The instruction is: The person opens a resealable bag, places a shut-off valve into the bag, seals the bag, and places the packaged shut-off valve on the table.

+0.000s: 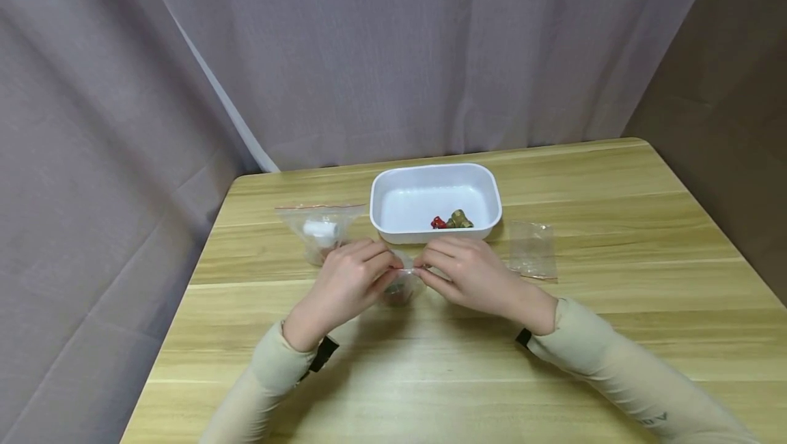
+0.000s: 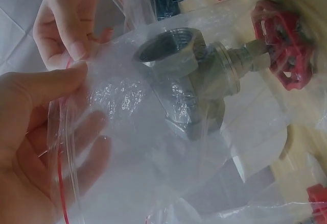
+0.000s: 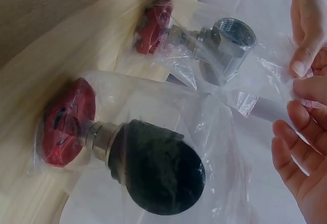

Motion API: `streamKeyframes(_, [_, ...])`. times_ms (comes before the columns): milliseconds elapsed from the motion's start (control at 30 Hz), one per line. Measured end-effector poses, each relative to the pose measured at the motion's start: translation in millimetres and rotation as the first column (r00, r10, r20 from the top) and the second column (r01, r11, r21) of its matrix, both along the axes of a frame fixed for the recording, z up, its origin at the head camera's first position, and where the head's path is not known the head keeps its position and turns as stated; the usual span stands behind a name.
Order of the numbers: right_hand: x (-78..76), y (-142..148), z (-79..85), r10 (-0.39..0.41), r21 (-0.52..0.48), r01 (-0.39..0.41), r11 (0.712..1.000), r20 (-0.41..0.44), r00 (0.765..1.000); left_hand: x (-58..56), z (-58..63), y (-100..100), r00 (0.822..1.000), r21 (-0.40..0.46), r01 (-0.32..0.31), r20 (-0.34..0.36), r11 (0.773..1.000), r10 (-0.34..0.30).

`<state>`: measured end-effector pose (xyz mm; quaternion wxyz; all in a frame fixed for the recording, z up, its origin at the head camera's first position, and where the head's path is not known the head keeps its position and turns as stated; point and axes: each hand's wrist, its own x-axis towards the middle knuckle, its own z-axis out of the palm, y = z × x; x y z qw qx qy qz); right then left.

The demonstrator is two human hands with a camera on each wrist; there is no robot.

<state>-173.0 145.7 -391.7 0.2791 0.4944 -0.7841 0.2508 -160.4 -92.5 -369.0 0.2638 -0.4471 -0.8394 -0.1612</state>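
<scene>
A clear zip bag [image 1: 399, 292] with a red strip at its mouth stands upright between the hands. Inside it is a metal valve with a red handwheel [image 2: 179, 89], wheel down. The left hand [image 1: 349, 279] pinches the mouth with thumb and forefinger; its other fingers show through the plastic in the left wrist view. Close beside, the right hand [image 1: 482, 276] pinches the same edge with its fingertips. In the right wrist view another bagged valve, dark-ended with a red handwheel [image 3: 66, 124], stands near; the right hand seems to hide it from the head view.
A white tray [image 1: 393, 229] behind the hands contains a brass-coloured valve with a red handle [image 1: 460, 219]. Left of it stands a zip bag [image 1: 295, 218] with a white-ended piece. A flat transparent bag [image 1: 532, 249] lies at the right on the wooden table [image 1: 639, 225].
</scene>
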Motion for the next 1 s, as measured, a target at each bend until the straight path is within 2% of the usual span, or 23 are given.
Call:
streamKeyframes(500, [1.0,0.8,-0.2,0.001,0.025,0.001,1.0,-0.079,0.997,0.1,0.4,2.4,1.0,-0.019,0.003,-0.008,1.0,-0.003])
streamKeyframes(767, [3.1,3.2,0.1,0.001,0.053,0.003,0.999,-0.077,0.997,0.7,-0.5,-0.5,1.0,-0.037,-0.008,0.009,0.999,0.008])
streamKeyframes(1000, [4.2,7.9,1.3,0.009,0.062,-0.004,0.998,-0.084,0.996,-0.1,-2.2,-5.9,1.0,-0.016,-0.022,-0.003,1.0,0.022])
